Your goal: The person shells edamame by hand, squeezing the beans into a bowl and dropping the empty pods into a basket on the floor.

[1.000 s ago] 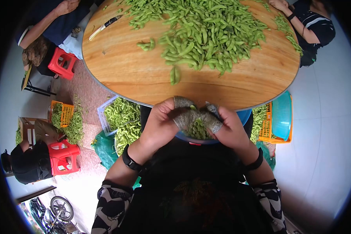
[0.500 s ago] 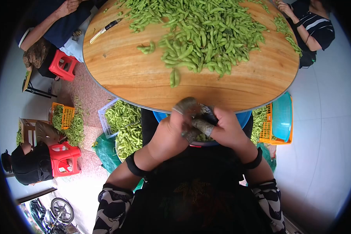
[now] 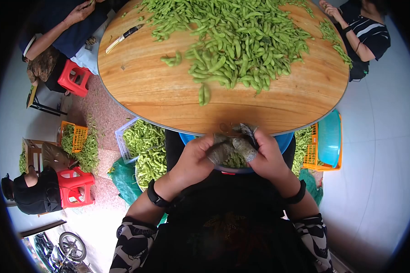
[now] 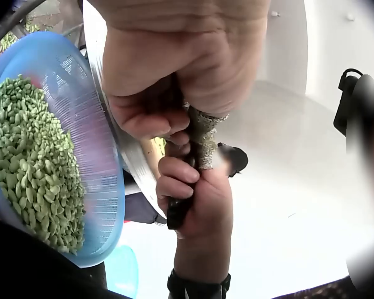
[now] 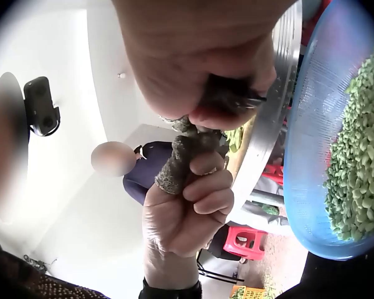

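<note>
My left hand point(image 3: 191, 159) and right hand point(image 3: 271, 157) meet over a blue mesh basket point(image 3: 284, 140) in front of the table edge. Grey, rough covers point(image 3: 243, 150) wrap both thumbs, whose tips come together. In the left wrist view, my right fingers point(image 4: 174, 177) curl round a black handle point(image 4: 179, 213); its working end is hidden. The left hand's fingers point(image 5: 209, 180) are curled in the right wrist view, and I cannot tell whether a pod is between them. Pale green shelled beans point(image 4: 40, 180) fill much of the basket.
A heap of green soybean pods point(image 3: 241, 41) covers the far part of the round wooden table point(image 3: 146, 95), with a knife point(image 3: 124, 38) at left. Pod-filled crates point(image 3: 143, 136) flank my legs. Other people sit around, near red stools point(image 3: 75, 182).
My left hand first drops a little from the right with its thumb and fingertips blurred, then its thumb comes back against the right thumb. The right hand stays nearly in place over the basket.
</note>
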{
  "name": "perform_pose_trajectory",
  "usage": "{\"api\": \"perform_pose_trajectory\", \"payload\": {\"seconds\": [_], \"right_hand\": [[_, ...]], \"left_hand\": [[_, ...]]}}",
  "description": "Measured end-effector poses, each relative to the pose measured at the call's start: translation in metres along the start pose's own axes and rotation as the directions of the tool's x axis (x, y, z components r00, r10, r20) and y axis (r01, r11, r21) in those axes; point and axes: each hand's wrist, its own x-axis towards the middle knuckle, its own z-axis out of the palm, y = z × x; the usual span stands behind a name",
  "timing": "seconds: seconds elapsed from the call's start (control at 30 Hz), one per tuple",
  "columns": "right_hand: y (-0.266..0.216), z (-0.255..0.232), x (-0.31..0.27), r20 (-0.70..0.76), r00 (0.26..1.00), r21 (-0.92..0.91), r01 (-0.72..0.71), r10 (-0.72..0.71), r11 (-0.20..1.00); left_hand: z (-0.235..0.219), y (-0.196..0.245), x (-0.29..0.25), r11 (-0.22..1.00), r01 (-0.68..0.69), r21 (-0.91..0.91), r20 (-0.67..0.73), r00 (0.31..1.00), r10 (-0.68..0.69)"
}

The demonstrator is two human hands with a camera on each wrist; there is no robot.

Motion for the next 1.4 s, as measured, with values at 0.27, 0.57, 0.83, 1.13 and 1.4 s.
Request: {"api": "perform_pose_trajectory", "payload": {"seconds": [0.27,0.57,0.83,1.13,1.4], "right_hand": [[0.002,-0.004,-0.009,0.107,0.986,-0.029,0.133,-0.129,0.991],[-0.027,-0.009,-0.006,0.213,0.961,0.167,-0.211,0.174,0.963],[-0.034,-0.002,0.001,0.284,0.844,0.429,-0.537,0.456,0.727],[-0.033,-0.009,-0.004,0.46,0.808,0.562,-0.586,0.369,0.584],[-0.016,-0.009,-0.008,0.289,0.884,0.32,-0.452,0.369,0.833]], "left_hand": [[0.0,-0.011,0.003,0.998,-0.057,0.003,-0.095,0.994,0.057],[0.004,-0.013,0.008,0.917,-0.314,0.247,-0.171,0.917,0.36],[0.001,-0.015,0.007,0.516,-0.338,0.787,-0.037,0.809,0.586],[-0.009,-0.033,0.006,0.281,0.454,-0.846,0.459,0.887,-0.051],[-0.002,-0.025,0.015,0.963,-0.225,0.15,-0.05,0.971,0.235]]}}
